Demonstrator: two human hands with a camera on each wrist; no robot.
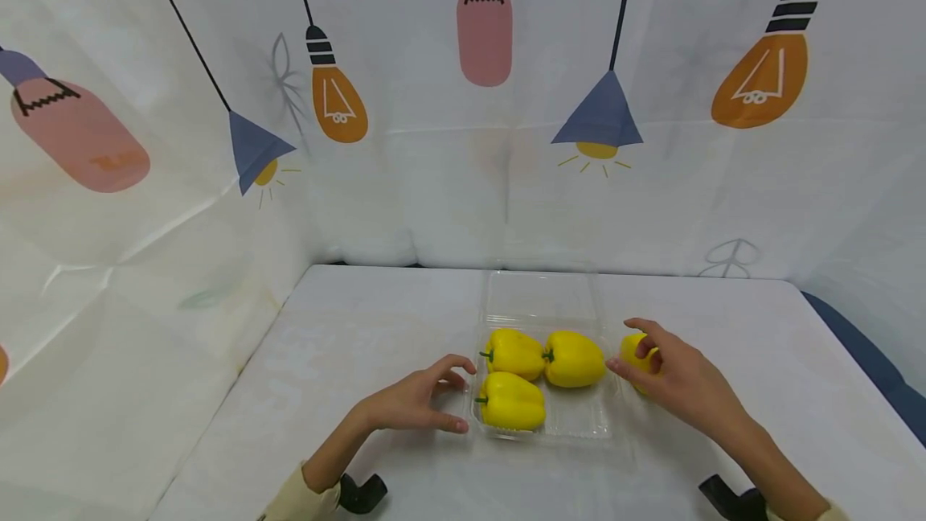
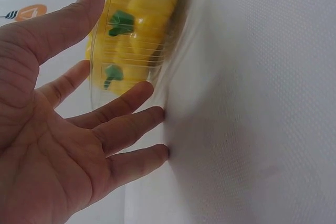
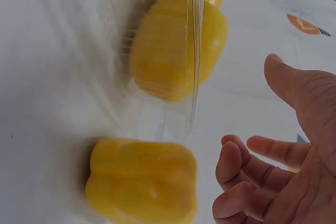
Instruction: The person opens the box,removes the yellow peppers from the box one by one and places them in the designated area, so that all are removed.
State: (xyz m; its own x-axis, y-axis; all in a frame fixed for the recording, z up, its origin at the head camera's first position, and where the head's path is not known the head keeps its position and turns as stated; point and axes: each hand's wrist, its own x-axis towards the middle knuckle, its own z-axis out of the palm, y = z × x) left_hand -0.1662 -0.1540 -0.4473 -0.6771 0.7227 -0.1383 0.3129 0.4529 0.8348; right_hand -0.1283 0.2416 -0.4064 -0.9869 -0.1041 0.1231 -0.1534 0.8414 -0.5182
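Observation:
A clear plastic clamshell box (image 1: pixel 579 422) stands on the table with its lid folded back. Three yellow bell peppers lie in it: one at back left (image 1: pixel 514 353), one at back right (image 1: pixel 575 359) and one at front left (image 1: pixel 512 401). My left hand (image 1: pixel 414 402) is at the box's left side, thumb and fingers spread around that edge, with fingertips down at the tabletop in the left wrist view. To the right of the box lies a fourth yellow bell pepper (image 3: pixel 142 182), outside it. My right hand (image 1: pixel 683 380) hovers beside this pepper, fingers loosely bent, holding nothing.
The clear lid (image 1: pixel 538 296) lies toward the table's back edge. Behind the white table (image 1: pixel 391 308) hangs a white curtain (image 1: pixel 434 175) printed with lamps and bulbs. Something dark blue (image 1: pixel 868 344) is beyond the table's right edge.

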